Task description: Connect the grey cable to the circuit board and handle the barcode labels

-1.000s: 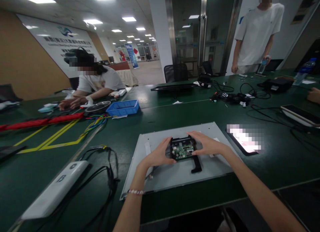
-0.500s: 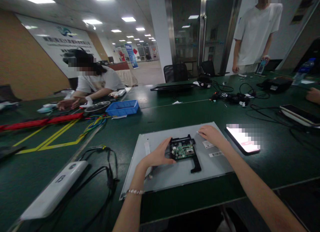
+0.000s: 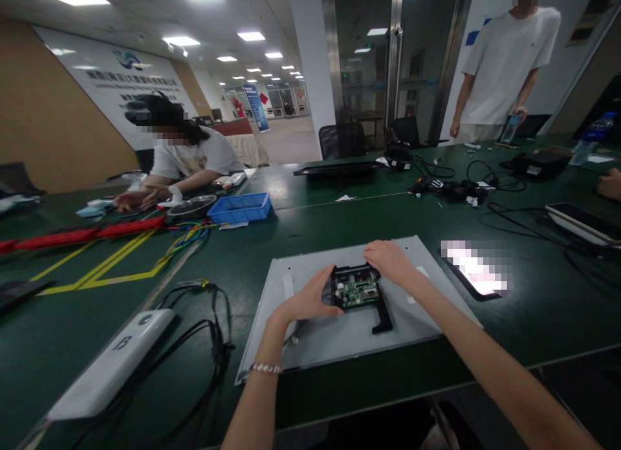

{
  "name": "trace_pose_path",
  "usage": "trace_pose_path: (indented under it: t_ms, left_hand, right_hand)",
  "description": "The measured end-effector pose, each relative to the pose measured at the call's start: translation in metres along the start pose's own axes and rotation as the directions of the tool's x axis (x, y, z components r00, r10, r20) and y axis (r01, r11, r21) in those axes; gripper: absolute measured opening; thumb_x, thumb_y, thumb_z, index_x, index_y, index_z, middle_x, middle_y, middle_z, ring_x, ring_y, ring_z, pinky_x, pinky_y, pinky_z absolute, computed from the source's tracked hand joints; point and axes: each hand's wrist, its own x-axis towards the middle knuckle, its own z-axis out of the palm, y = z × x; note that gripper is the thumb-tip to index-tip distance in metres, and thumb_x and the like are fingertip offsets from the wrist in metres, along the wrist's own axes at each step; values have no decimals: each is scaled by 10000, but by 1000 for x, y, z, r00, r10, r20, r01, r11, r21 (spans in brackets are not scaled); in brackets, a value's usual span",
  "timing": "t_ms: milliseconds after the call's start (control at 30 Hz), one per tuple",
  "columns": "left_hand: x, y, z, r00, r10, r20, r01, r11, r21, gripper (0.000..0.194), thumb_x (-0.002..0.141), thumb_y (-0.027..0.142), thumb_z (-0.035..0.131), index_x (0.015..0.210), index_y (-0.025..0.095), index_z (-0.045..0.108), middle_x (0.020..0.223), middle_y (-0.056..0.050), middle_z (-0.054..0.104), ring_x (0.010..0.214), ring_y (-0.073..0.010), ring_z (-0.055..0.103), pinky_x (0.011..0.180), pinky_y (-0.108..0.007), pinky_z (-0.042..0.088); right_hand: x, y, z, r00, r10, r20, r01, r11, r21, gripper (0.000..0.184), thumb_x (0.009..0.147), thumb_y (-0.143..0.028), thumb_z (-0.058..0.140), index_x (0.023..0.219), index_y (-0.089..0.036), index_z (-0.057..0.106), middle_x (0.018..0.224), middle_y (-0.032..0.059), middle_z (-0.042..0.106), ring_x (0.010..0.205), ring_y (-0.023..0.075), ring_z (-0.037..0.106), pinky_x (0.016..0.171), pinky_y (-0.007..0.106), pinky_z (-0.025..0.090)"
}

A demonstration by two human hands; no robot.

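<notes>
A black plastic frame with a green circuit board in it lies on a flat grey panel. My left hand spans the frame's left side, its thumb at the lower corner and its fingers at the upper one. At the frame's upper right corner is my right hand, fingers bent and drawn together. Whatever they pinch is hidden from view. Pale labels on the panel are partly covered by my right forearm.
A lit phone lies right of the panel. Left are a white power bank-like device and black cables. A blue tray stands farther back. One person sits at left; another stands at right.
My right hand has moved left, from the panel's upper right area to the frame's upper right corner. The left hand stays at the frame's left side.
</notes>
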Motion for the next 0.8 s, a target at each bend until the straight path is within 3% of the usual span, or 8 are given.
trace_pose_path:
  t_ms: [167, 367, 567, 800]
  left_hand:
    - [0, 2, -1, 1000, 1, -5, -1, 1000, -12, 1073, 625, 481, 711, 1451, 143, 115, 1513, -157, 138, 1382, -316, 147, 1140, -451, 143]
    - [1, -1, 2, 1000, 15, -13, -15, 1000, 20, 1068, 629, 461, 712, 1448, 135, 110, 1510, -165, 141, 1383, -310, 150, 1141, -453, 145]
    - [2, -3, 3, 1000, 13, -14, -13, 1000, 25, 1076, 618, 470, 719, 1449, 159, 109, 1509, -161, 146, 1383, -316, 147, 1139, -468, 139]
    - [1, -2, 1, 1000, 16, -8, -16, 1000, 25, 1074, 631, 490, 706, 1450, 159, 96, 1513, -154, 140, 1388, -299, 139, 1143, -450, 126]
  right_hand:
    - [23, -22, 6, 995, -81, 59, 85, 994, -64, 226, 907, -174, 447, 912, -130, 669, 947, 123, 657, 953, 210, 565, 819, 294, 398]
    - [33, -39, 21, 992, -68, 107, 71, 997, -21, 239, 898, -153, 443, 908, -109, 678, 943, 136, 663, 941, 222, 583, 823, 294, 406]
    - [33, -42, 31, 995, -22, 93, 23, 1000, -10, 256, 908, -162, 424, 945, -130, 675, 982, 120, 652, 959, 220, 576, 806, 284, 426]
    - [32, -47, 24, 993, -33, 117, 35, 999, -21, 262, 893, -121, 414, 929, -113, 674, 967, 128, 651, 927, 221, 585, 803, 290, 435]
